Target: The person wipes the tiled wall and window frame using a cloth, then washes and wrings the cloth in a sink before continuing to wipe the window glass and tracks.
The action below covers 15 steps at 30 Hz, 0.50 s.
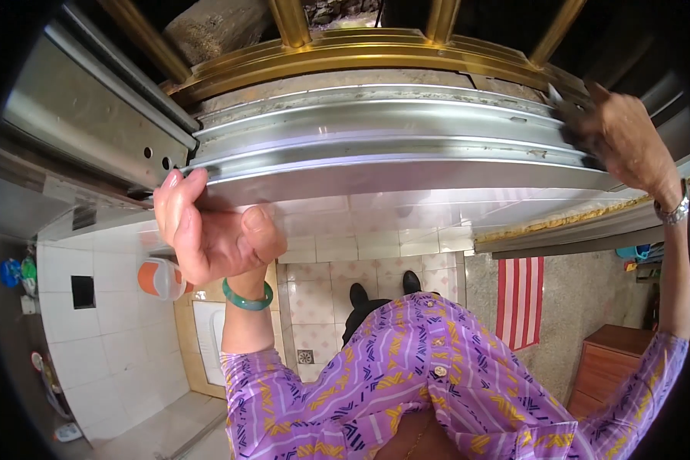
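My right hand [629, 142] is closed at the right end of a silver sliding-window track [376, 126]. Around its fingers is a dark, blurred thing [579, 126] with a pale tip, pressed to or just over the grooves; its kind I cannot make out. At the track's left end, my left hand [218, 230] is turned palm up with loosely bent fingers and nothing in it. Its fingertips are by the corner where the track meets the metal side frame [100, 96]. Small bits of dirt show in the grooves.
Gold metal bars [291, 23] stand beyond the track. Below are white wall tiles [92, 337], an orange-and-white container [159, 278], a squat toilet [209, 337], a red-and-white striped mat [520, 303] and a brown wooden cabinet [609, 360].
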Each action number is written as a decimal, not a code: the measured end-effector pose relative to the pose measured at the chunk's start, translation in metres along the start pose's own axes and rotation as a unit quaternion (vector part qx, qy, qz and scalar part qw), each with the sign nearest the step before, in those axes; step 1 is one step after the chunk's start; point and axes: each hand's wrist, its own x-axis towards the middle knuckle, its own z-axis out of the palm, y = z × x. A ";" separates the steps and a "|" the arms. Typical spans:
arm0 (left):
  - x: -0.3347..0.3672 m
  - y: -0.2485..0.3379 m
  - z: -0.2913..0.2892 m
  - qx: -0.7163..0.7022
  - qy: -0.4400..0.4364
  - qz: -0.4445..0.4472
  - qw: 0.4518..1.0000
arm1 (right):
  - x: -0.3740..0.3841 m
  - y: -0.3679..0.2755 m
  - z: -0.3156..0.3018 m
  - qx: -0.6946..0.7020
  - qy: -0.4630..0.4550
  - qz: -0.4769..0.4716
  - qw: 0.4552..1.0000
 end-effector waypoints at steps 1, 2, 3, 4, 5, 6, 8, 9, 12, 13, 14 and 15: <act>-0.002 -0.001 0.001 -0.013 0.000 -0.003 1.000 | 0.014 -0.006 0.001 0.061 0.032 -0.070 0.995; -0.003 -0.002 -0.003 -0.011 -0.005 -0.004 1.000 | 0.041 -0.030 -0.011 0.189 0.018 -0.063 0.980; -0.001 0.000 -0.001 -0.016 -0.012 -0.022 1.000 | 0.060 -0.051 -0.022 0.311 0.010 -0.045 0.949; 0.000 0.002 -0.003 -0.010 -0.023 -0.040 0.999 | 0.079 -0.071 -0.028 0.398 0.021 -0.047 0.916; 0.001 0.001 -0.002 -0.022 -0.008 -0.039 0.999 | 0.100 -0.092 -0.035 0.481 0.031 -0.051 0.875; 0.000 0.003 0.000 -0.025 -0.003 -0.038 0.999 | 0.117 -0.105 -0.030 0.552 0.103 -0.108 0.821; 0.003 0.003 -0.004 -0.032 -0.039 -0.064 0.997 | 0.140 -0.125 -0.039 0.557 0.131 -0.178 0.800; 0.002 0.002 -0.003 -0.042 -0.034 -0.060 0.997 | 0.147 -0.133 -0.044 0.537 0.128 -0.199 0.810; -0.004 0.001 0.006 -0.038 -0.006 -0.052 0.998 | 0.157 -0.148 -0.061 0.425 0.109 -0.260 0.860; -0.002 0.001 0.000 -0.034 -0.039 -0.047 0.998 | 0.159 -0.153 -0.066 0.380 0.106 -0.283 0.874; -0.002 0.000 -0.001 -0.031 -0.041 -0.045 0.998 | 0.160 -0.157 -0.069 0.347 0.105 -0.299 0.883; -0.002 0.000 -0.001 -0.034 -0.032 -0.045 0.998 | 0.162 -0.159 -0.073 0.317 0.105 -0.313 0.889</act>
